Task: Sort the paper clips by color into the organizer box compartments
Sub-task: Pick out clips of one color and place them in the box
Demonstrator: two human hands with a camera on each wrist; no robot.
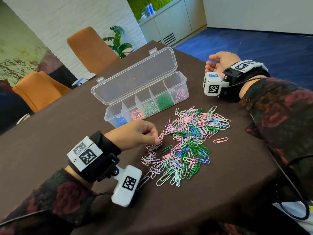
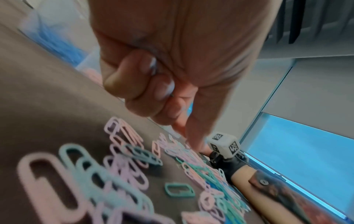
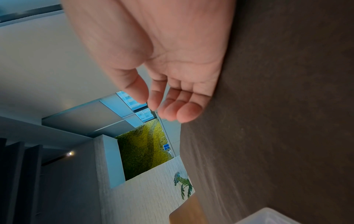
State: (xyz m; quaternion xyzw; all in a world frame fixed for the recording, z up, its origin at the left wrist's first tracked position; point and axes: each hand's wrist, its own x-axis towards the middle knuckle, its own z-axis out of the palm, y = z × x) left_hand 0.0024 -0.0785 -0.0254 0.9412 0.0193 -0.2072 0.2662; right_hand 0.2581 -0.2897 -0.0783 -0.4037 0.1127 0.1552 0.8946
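Observation:
A clear organizer box (image 1: 169, 85) stands open on the brown table, its compartments holding blue, pink, pale green, dark green and lilac clips. A loose pile of mixed paper clips (image 1: 188, 143) lies in front of it. My left hand (image 1: 144, 134) hovers at the pile's left edge, fingers curled, pinching a lilac paper clip (image 1: 160, 138) between thumb and fingertip. In the left wrist view that left hand (image 2: 172, 94) shows curled fingers above blurred clips. My right hand (image 1: 218, 62) rests palm up at the table's far right, its fingers loosely curled and holding nothing, as the right hand (image 3: 172, 84) also shows close up.
The box lid (image 1: 135, 77) stands up behind the compartments. A single pink clip (image 1: 220, 140) lies apart at the pile's right. Two orange chairs (image 1: 91, 48) stand beyond the table's far left edge. A black cable (image 1: 294, 206) loops off the table's right edge.

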